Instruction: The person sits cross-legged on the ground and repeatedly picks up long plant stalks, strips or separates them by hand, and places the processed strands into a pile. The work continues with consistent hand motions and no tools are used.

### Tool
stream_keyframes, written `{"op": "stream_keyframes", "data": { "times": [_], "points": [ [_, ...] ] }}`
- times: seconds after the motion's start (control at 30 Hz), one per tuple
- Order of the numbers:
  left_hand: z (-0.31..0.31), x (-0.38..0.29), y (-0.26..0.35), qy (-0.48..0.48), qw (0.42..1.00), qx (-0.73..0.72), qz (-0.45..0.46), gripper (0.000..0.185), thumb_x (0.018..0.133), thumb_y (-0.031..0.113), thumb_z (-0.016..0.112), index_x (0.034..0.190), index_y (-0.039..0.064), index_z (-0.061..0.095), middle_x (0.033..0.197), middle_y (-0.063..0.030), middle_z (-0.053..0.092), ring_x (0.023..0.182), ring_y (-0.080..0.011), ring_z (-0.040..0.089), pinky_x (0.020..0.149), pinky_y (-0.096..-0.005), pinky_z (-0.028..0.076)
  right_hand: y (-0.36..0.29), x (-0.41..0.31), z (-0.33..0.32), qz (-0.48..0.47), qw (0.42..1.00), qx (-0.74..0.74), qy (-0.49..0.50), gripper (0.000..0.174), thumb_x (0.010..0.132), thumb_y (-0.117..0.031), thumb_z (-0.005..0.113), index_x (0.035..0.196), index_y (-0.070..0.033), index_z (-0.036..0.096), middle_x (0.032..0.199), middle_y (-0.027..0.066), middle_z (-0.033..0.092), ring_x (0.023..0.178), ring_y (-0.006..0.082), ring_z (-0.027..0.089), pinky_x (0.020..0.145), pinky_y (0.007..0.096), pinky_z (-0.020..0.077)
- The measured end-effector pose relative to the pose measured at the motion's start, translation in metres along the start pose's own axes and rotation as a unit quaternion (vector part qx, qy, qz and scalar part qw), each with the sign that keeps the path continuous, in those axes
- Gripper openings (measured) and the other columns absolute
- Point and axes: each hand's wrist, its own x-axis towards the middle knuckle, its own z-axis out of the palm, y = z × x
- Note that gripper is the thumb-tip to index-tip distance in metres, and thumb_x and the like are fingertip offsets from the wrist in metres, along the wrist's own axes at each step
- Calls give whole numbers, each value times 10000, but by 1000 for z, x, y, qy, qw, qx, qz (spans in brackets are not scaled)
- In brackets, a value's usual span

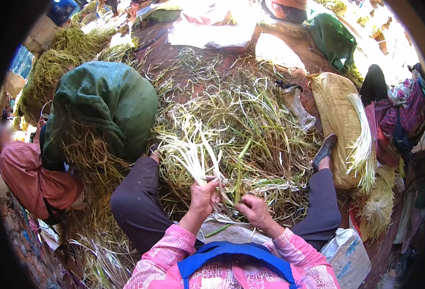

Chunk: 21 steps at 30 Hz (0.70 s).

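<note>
My left hand (202, 198) is closed around a bunch of pale, slender vegetable stalks (189, 155), which fan out away from me. Close by on the right, my right hand (253, 210) pinches a green-and-yellowish leafy stalk (239, 173) near the bunch's lower ends. Below both hands, more white stalks and one green piece (218, 230) lie on a pale sack across my lap. A wide heap of loose leaves and trimmings (263, 133) spreads over the ground between my feet.
A large green sack (125, 104) stands at the left, near a seated person in a red checked shirt (35, 177). On the right, a long bundle of white stalks (360, 144) rests on a yellow woven sack (333, 104). Another person (402, 108) sits beyond it.
</note>
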Motion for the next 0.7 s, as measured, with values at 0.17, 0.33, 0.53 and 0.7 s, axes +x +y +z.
{"op": "stream_keyframes", "data": {
  "times": [0.17,0.33,0.53,0.7],
  "points": [
    [-2,3,-4,-3,1000,12,11,127,815,22,557,923,-1,494,726,-163,614,339,-97,410,320,-237,372,97,-87,-13,198,854,-333,-348,292,779,-347,588,844,-67,641,807,146,631,753,304,614,642,409,476],
    [2,0,0,-36,998,53,-12,112,834,66,541,915,-8,515,693,-136,618,330,-91,414,313,-232,364,58,-25,-31,116,981,-70,-137,287,810,-295,580,1003,-89,635,811,97,648,699,212,615,634,348,487],
    [11,-11,1,-102,987,53,-112,107,816,94,523,861,0,541,637,-103,598,336,-96,426,316,-224,377,14,54,-7,159,882,431,-104,291,863,-184,569,1104,-21,558,760,-49,550,551,6,404,478,156,349],
    [4,-12,-2,-90,989,80,-88,144,827,142,550,888,11,543,634,-93,599,330,-95,417,316,-225,374,10,54,-1,137,881,446,-83,197,833,-179,615,956,-29,579,714,-41,547,526,14,398,468,164,342]
  ]
}}
